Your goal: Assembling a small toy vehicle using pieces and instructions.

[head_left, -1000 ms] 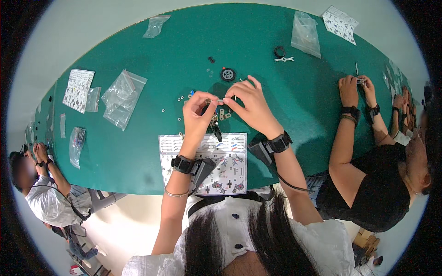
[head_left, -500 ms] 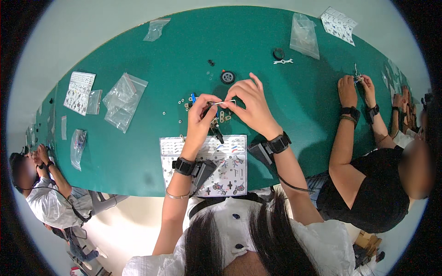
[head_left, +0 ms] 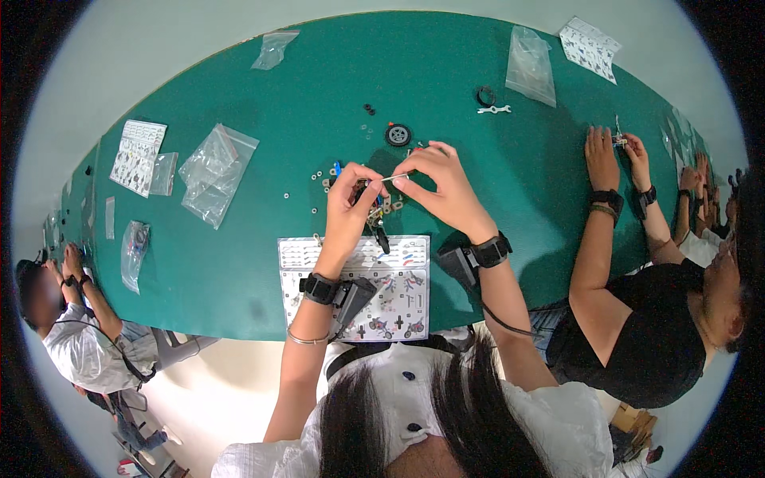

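My left hand (head_left: 347, 209) is closed around a small, partly built model (head_left: 381, 238) with dark and blue parts; its lower end sticks out below the fingers, and the rest is mostly hidden. Between thumb and forefinger, my right hand (head_left: 448, 193) pinches a thin silver hex key (head_left: 395, 178). The key's far end reaches the left fingertips, where the contact point is too small to make out. Several tan perforated pieces (head_left: 396, 205) lie under and beside the hands. Beyond them is a black wheel with a grey hub (head_left: 398, 135).
A printed instruction sheet (head_left: 351, 295) lies in front of me. Farther off are a black tyre (head_left: 485, 96) and a small white spanner (head_left: 494, 109). Plastic bags (head_left: 217, 175) lie to the left. A co-worker's hands (head_left: 603, 159) hold small parts at right; another person sits at left.
My right hand has tilted and turned a little at the hex key, its fingers now more curled in. The bent end of the key shows less. My left hand keeps its hold on the model.
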{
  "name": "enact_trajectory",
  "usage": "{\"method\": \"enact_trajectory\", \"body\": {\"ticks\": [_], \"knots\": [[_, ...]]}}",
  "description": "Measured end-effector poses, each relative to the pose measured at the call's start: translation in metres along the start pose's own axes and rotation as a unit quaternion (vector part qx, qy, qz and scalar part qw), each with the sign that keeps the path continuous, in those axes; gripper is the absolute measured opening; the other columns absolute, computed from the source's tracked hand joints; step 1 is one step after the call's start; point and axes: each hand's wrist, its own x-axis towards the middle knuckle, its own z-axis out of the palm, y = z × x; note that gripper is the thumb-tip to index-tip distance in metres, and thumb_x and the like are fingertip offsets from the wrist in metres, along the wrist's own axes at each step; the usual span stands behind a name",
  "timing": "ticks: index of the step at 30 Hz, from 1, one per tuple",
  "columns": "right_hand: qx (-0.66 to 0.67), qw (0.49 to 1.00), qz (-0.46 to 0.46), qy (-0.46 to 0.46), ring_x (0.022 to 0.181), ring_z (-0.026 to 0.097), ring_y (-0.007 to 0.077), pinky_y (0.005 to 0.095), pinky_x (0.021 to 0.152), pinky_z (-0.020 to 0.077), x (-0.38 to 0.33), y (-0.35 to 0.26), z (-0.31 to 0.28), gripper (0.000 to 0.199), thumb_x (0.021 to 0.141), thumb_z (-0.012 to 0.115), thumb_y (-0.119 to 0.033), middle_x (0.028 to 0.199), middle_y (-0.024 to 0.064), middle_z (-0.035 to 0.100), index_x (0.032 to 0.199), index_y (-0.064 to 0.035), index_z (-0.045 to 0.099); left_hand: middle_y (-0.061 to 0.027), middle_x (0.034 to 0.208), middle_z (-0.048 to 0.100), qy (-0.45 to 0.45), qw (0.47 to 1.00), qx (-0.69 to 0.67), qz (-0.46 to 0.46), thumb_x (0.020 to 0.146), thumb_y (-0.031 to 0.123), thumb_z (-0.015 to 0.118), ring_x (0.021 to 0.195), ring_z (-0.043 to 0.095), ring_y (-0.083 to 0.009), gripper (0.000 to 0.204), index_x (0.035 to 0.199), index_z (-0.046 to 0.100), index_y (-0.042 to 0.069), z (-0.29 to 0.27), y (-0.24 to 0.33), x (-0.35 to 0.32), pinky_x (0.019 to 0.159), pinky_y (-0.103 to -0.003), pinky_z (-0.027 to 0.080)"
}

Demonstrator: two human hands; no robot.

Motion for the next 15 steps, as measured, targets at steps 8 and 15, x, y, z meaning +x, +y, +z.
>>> {"method": "enact_trajectory", "body": {"ticks": [8, 15], "knots": [[-0.049, 0.996, -0.054, 0.050, 0.091, 0.058, 0.0231, 0.0406, 0.093, 0.0366, 0.0017, -0.0021, -0.0023, 0.009, 0.080, 0.072, -0.019, 0.090, 0.0010, 0.059, 0.086, -0.0129, 0.070, 0.0020, 0.085, 0.049, -0.019, 0.999, 0.046, 0.005, 0.095, 0.006, 0.057, 0.077, 0.044, -0.0063, 0.009, 0.103, 0.055, 0.004, 0.0028, -0.0019, 0.0004, 0.069, -0.022, 0.037], [-0.032, 0.999, -0.016, -0.008, 0.100, 0.055, 0.0239, 0.0390, 0.088, 0.0377, 0.0015, -0.0029, -0.0011, 0.008, 0.081, 0.072, -0.017, 0.094, 0.0025, 0.058, 0.089, -0.0143, 0.072, 0.0022, 0.083, 0.046, -0.039, 0.999, 0.027, -0.004, 0.095, 0.007, 0.056, 0.074, 0.040, -0.0064, 0.015, 0.109, 0.054, 0.004, -0.0004, -0.0018, 0.0002, 0.067, -0.022, 0.034]]}}
